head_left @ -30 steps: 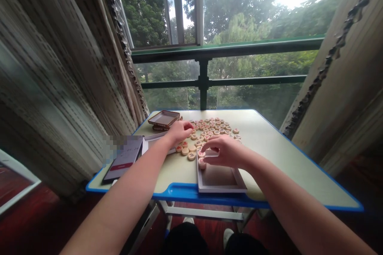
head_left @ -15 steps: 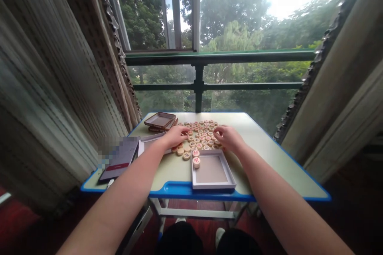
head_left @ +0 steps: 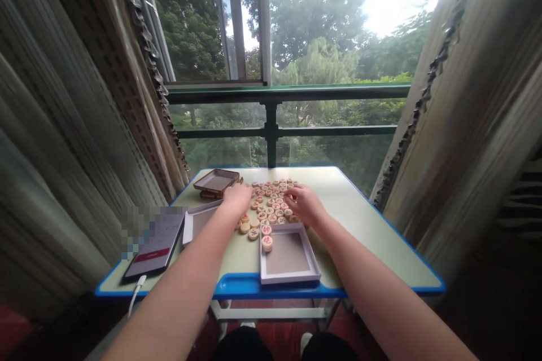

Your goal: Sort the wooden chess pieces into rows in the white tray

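Several round wooden chess pieces (head_left: 273,201) with red and dark characters lie spread over the middle of a pale table (head_left: 359,220). My left hand (head_left: 237,197) rests on the left edge of the spread, fingers curled over pieces. On the right side of the spread my right hand (head_left: 302,203) has its fingers bent down onto pieces. A white shallow tray (head_left: 289,262) sits at the front edge and holds two pieces (head_left: 266,240) in its near-left corner.
A brown tray (head_left: 217,180) stands on another at the back left. A second white tray (head_left: 198,220) lies left of my left arm. A phone (head_left: 153,249) with a cable lies at the front left. Curtains hang on both sides; a railing and window stand behind.
My right hand left the white tray, where it set a piece, and went back to the spread. The left hand stayed on the pieces. The camera tilted up and back.
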Demonstrator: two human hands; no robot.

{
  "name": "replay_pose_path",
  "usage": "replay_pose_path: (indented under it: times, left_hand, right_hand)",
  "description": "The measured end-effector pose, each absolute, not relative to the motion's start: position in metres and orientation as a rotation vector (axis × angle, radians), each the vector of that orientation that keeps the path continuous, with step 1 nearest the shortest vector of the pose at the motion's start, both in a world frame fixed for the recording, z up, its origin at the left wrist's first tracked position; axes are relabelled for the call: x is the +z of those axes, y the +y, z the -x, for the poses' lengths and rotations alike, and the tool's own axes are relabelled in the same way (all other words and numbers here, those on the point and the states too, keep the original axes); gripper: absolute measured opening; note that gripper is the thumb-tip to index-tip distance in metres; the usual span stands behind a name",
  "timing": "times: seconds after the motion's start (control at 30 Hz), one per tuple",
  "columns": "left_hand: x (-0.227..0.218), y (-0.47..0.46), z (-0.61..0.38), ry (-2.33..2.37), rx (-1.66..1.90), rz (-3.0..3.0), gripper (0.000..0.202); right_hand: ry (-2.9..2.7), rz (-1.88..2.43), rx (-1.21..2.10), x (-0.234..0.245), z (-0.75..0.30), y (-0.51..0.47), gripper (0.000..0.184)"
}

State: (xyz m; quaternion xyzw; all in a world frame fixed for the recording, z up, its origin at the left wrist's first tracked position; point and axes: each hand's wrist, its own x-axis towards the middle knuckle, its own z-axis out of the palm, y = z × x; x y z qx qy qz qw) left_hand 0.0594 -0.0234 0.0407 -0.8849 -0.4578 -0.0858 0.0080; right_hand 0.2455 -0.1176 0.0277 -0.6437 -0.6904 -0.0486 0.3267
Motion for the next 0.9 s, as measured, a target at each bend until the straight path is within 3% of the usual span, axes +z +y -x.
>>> replay_pose_path:
  times: [0.2, 0.37, 0.6, 0.7, 0.9]
  left_hand:
    - [0.031, -0.02, -0.07, -1.087, -0.332, 2.924, 0.039]
    - [0.03, -0.024, -0.066, -1.133, -0.363, 2.83, 0.023]
    - [0.025, -0.016, -0.064, -1.311, -0.502, 2.93, 0.018]
    - [0.023, -0.013, -0.067, -1.281, -0.762, 2.983, 0.022]
    - [0.023, -0.03, -0.08, -1.401, -1.666, 3.471, 0.044]
  right_hand:
    - [-1.851, 1.637, -0.187, 0.028, -0.24, -0.12, 0.014]
    - [-1.869, 1.551, -0.21, 0.025, -0.238, -0.122, 0.013]
    - [-1.866, 1.536, -0.18, 0.026, -0.236, -0.12, 0.014]
    - [-1.881, 1.58, -0.131, 0.028, -0.237, -0.12, 0.015]
    - [-1.895, 1.526, -0.088, 0.027, -0.237, -0.118, 0.014]
